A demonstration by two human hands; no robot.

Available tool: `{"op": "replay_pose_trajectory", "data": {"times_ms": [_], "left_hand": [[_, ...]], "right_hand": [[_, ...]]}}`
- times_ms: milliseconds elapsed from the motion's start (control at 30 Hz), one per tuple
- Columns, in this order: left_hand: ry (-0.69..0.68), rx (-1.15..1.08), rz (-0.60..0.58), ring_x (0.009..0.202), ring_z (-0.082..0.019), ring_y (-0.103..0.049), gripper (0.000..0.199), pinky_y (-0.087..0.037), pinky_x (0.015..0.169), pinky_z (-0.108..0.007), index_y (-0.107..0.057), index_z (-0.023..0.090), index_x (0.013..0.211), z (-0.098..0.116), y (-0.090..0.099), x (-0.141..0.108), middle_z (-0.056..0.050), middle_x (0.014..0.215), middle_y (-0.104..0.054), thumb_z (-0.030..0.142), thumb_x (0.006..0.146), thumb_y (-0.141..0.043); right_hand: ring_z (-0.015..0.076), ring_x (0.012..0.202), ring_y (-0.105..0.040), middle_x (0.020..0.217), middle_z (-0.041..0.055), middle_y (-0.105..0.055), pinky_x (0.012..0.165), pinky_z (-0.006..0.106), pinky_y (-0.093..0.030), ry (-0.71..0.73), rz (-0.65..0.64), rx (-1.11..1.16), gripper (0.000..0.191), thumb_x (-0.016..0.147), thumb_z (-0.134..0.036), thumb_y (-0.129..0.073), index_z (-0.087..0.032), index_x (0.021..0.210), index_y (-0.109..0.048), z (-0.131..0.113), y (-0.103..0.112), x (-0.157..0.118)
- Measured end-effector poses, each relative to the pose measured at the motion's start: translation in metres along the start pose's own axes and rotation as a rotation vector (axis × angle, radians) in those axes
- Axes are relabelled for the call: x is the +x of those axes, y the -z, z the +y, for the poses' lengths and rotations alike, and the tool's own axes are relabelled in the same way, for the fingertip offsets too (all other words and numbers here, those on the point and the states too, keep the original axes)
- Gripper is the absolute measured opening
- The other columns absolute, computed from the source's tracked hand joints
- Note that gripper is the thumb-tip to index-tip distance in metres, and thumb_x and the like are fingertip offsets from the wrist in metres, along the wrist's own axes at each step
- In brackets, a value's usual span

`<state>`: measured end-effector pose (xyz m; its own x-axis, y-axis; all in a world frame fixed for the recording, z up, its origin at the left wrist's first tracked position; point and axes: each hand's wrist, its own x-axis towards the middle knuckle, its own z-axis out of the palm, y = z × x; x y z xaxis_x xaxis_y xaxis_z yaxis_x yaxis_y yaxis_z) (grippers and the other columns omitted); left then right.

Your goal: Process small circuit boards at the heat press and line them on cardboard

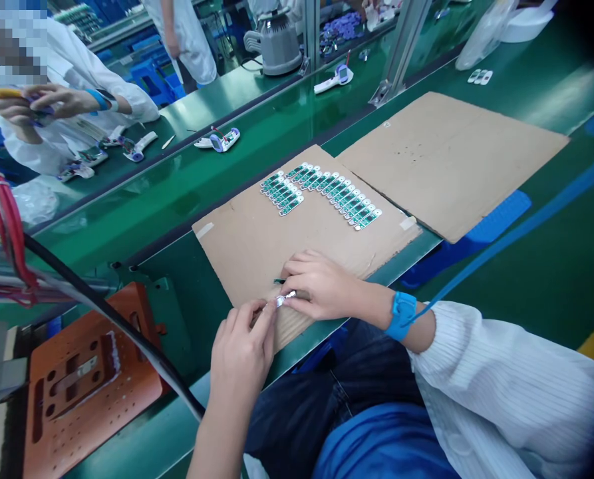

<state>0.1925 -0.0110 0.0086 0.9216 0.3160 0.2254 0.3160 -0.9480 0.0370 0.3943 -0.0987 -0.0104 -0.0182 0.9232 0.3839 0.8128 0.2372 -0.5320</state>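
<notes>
While pinching a small silvery piece (281, 301) between left hand (241, 342) and right hand (321, 286), holds it over the near edge of the cardboard (249, 246), facing rows of green circuit boards (347, 198) farther out, atop a green desk (189, 276).

Electronics assembly workshop, rows of circuit boards (346, 198), long workbench (526, 80) (green-topped), white-sleeved co-worker (80, 63)

I could see the left hand (241, 339) and the right hand (319, 286) close together, fingertips almost meeting. The left showed its back, fingers curled, thumb and forefinger drawn into a pinch, its bare forearm (221, 422) angled up behind it. The right lay crosswise, fingers bent above a pinching thumb, wrist (376, 304) nearly straight, its sleeve (506, 359) ending short of the wrist.
</notes>
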Motion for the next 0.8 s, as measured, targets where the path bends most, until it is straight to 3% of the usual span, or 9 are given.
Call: {"op": "replay_pose_trajectory", "data": {"times_ms": [300, 800], "left_hand": [[0.007, 0.005, 0.007, 0.089, -0.024, -0.062, 0.03, -0.051, 0.075, -0.035, -0.063, 0.019, 0.125, 0.0007, -0.0013, -0.0054, -0.01, 0.106, -0.07, 0.023, 0.097, -0.053], [0.014, -0.029, 0.032, 0.087, -0.024, -0.06, 0.031, -0.05, 0.074, -0.035, -0.065, 0.02, 0.125, 0.0002, -0.0037, -0.0061, -0.011, 0.105, -0.068, 0.018, 0.095, -0.055]], "right_hand": [[0.0229, 0.089, -0.057, 0.094, 0.0087, -0.069, 0.08, 0.036, -0.041, -0.005, 0.001, 0.0, 0.015, 0.091, -0.027, -0.064, -0.017, 0.089, -0.075, -0.0022, 0.001, -0.0004], [0.0231, 0.088, -0.057, 0.091, 0.0082, -0.068, 0.077, 0.036, -0.041, 0.014, 0.03, -0.012, 0.014, 0.089, -0.027, -0.065, -0.018, 0.087, -0.075, -0.0007, -0.001, -0.0001]]}}
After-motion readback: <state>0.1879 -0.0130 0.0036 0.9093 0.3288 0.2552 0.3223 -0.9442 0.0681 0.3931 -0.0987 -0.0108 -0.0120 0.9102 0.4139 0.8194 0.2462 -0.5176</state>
